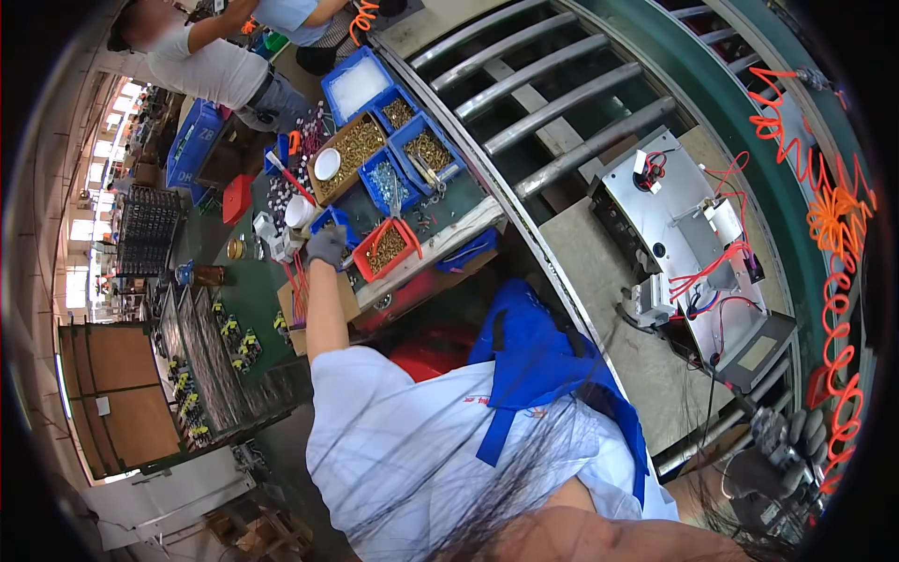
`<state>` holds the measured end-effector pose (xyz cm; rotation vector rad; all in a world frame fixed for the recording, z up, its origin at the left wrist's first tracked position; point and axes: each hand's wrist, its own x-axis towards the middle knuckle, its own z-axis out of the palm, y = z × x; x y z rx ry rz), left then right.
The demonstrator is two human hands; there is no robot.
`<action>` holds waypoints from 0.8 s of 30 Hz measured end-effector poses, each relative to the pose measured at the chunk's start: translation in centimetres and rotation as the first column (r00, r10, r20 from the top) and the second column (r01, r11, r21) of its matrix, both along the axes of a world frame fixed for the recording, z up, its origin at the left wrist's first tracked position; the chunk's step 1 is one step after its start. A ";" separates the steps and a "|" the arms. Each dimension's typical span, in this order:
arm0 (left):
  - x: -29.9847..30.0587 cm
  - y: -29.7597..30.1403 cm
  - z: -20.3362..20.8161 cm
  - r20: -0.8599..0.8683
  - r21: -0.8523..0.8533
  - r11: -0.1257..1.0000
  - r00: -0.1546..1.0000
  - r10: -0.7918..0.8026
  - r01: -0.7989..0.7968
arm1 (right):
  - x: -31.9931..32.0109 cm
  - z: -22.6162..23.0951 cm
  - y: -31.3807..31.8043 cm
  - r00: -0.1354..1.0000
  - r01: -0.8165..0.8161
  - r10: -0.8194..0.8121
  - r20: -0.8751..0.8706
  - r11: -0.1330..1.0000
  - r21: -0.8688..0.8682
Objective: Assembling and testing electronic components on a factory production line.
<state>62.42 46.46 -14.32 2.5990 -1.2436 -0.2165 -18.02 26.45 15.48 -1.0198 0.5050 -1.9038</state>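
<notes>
My left hand (325, 245), in a grey glove, reaches over the bench at the left to a small blue bin (331, 223). Its fingertips are too small and hidden to read. Close by are a red bin (386, 251) of brass-coloured screws and a white cup (300, 213). At the lower right my right hand (760, 470), also gloved, is closed round a grey metal hand tool (772, 433); an orange coiled hose (841, 375) hangs down beside it. Left of that hose lies an open metal housing (698, 258) with red wires and a white terminal block (653, 298).
Further bins stand on the bench, among them a brown box (356, 155) of brass fittings and a blue bin (426, 150). A roller conveyor (562, 112) runs along the right. Two people work at the far left; one wears a white shirt (211, 70).
</notes>
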 end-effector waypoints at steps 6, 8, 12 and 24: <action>-21.3 -14.3 12.6 -0.832 -0.530 0.842 0.247 -0.496 -0.097 | 4.2 -1.1 -2.2 0.997 0.057 -0.063 -0.035 0.987 -0.150; -29.4 -17.8 16.8 -0.771 -0.485 0.852 0.365 -0.522 0.197 | 5.9 -0.7 -2.6 0.987 0.156 -0.159 0.000 0.967 -0.204; -40.4 -20.9 17.7 -0.891 -0.424 0.895 -0.243 -0.384 0.138 | 6.4 -1.5 -2.1 0.994 0.093 -0.074 0.086 0.963 -0.253; -54.9 -21.6 18.4 -0.891 -0.409 0.843 -0.350 -0.288 0.349 | 3.2 -1.5 0.4 0.956 0.292 -0.286 0.058 0.931 -0.221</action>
